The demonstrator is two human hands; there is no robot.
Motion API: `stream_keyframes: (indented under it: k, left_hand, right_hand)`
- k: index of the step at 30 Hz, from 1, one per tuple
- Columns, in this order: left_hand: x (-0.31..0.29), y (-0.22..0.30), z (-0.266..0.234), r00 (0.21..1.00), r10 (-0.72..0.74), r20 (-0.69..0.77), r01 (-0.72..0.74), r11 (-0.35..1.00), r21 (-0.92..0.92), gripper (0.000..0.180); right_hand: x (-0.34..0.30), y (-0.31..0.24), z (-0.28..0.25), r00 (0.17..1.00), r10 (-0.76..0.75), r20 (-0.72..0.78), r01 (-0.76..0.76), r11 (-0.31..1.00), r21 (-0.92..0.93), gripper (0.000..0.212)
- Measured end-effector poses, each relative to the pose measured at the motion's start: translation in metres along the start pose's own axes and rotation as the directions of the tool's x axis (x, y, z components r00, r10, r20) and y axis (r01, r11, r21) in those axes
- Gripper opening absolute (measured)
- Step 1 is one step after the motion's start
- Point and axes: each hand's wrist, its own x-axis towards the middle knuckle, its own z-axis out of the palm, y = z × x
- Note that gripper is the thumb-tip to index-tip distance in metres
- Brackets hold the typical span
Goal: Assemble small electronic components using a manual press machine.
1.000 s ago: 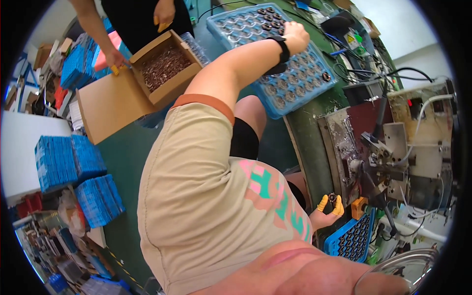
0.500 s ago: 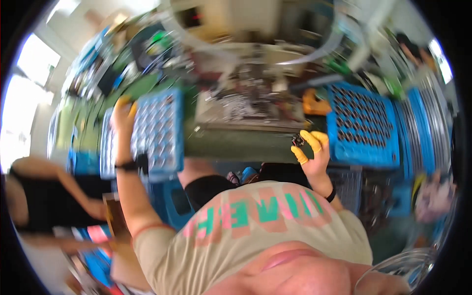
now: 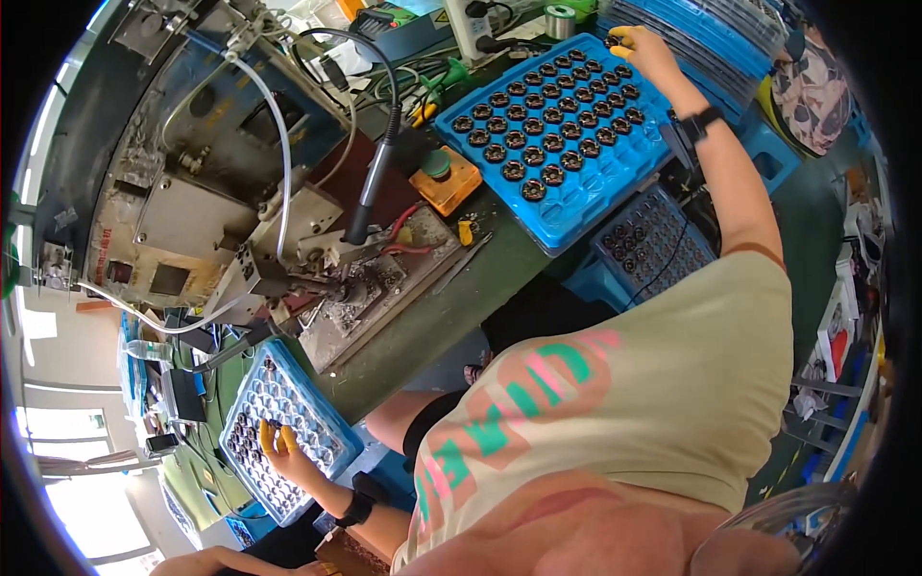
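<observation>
While the head view tilts steeply over a green table [image 3: 451, 307], the person's right hand [image 3: 642, 50] reaches to the far right corner of a blue tray [image 3: 567, 216] of dark round parts, its yellow-capped fingers [image 3: 622, 40] pinched on one small dark part [image 3: 612, 41]. The left hand [image 3: 283, 449] lies on a second blue tray [image 3: 336, 446] at the near left, fingers [image 3: 274, 437] slightly curled on the filled pockets; whether they grip anything I cannot tell. Between the trays stands a grey machine [image 3: 221, 230] with hoses.
</observation>
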Motion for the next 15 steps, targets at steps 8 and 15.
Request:
stream_keyframes:
  k: [8, 15]
  left_hand:
    - [-0.015, 0.02, 0.048, 0.996, 0.075, 0.038, -0.075, 0.997, 0.001, 0.047]
    - [-0.018, 0.01, 0.054, 0.995, 0.068, 0.069, -0.07, 0.997, 0.025, 0.049]
  right_hand:
    - [0.042, 0.001, 0.06, 0.962, 0.013, 0.272, 0.021, 0.992, -0.123, 0.043]
    - [0.04, 0.003, 0.055, 0.953, -0.217, 0.212, 0.238, 0.968, -0.078, 0.032]
